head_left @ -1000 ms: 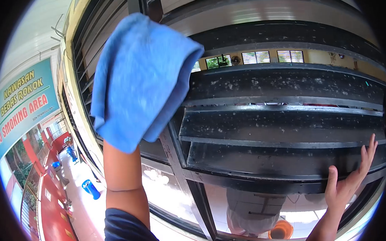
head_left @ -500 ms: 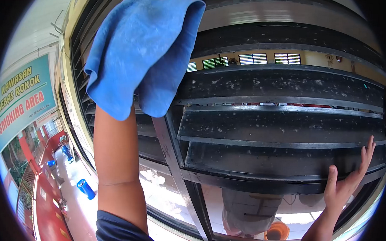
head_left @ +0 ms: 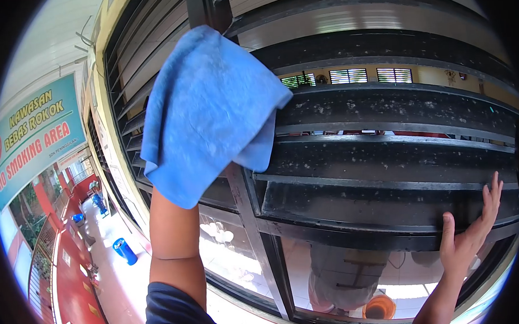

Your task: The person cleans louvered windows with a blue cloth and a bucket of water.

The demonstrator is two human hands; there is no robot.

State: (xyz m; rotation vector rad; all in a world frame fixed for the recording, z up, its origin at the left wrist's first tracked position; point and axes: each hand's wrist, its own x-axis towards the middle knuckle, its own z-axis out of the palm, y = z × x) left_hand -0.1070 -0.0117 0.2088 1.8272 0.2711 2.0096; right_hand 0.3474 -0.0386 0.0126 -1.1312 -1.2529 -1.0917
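A blue cloth drapes over my left hand and hides it, so its fingers do not show. The forearm rises from a dark sleeve below the cloth. The cloth lies over the window's dark upright frame post and the left ends of the slats. My right hand is raised at the right, fingers spread, in front of the lower black slats. Nothing is in it. White specks dot the middle slats.
Lower glass shows an orange bucket and a grey shape. At the left are a green sign, a red wall and a blue bin along a walkway. A yellowish wall edge borders the window.
The blue cloth and my left arm have moved down and slightly right, uncovering the upper part of the frame post. My right hand stays raised with fingers spread. The view has shifted slightly.
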